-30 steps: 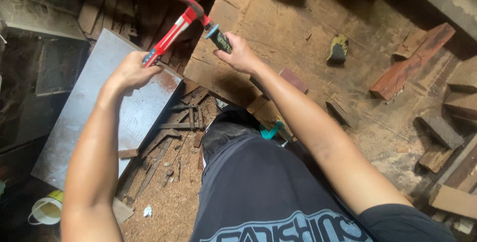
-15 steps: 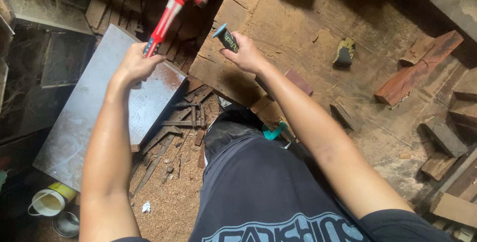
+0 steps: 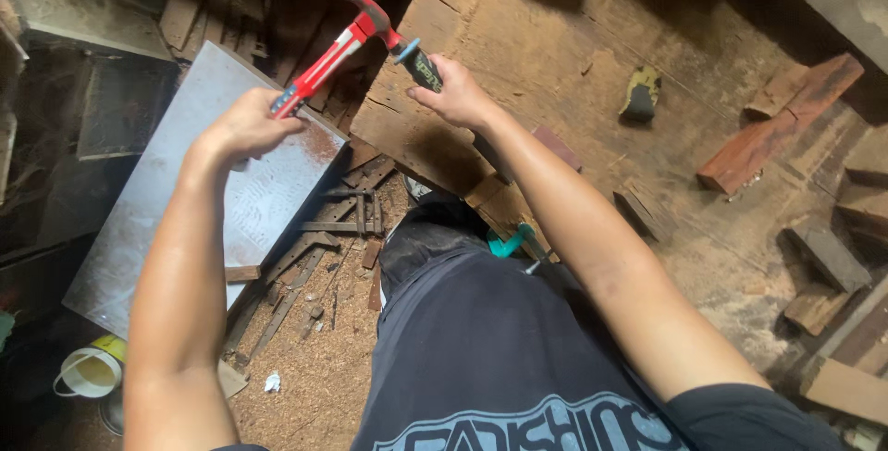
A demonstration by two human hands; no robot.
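Compared with half a second ago, the red claw hammer (image 3: 344, 39) is tilting lower, its head now touching the top of the dark-handled chisel (image 3: 421, 65). The left hand (image 3: 248, 124) is gripping the hammer's handle; the right hand (image 3: 455, 95) is clenching around the chisel (its blade seems to be hidden) over the worn wooden desk (image 3: 592, 90). A white cup (image 3: 88, 372) holding yellowish liquid is sitting on the floor beside a grey metal sheet (image 3: 199, 183).

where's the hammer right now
In the head view the red hammer is upper middle, gripped by the left hand, its head touching the dark handle of the chisel held in the right hand at the wooden board's edge.
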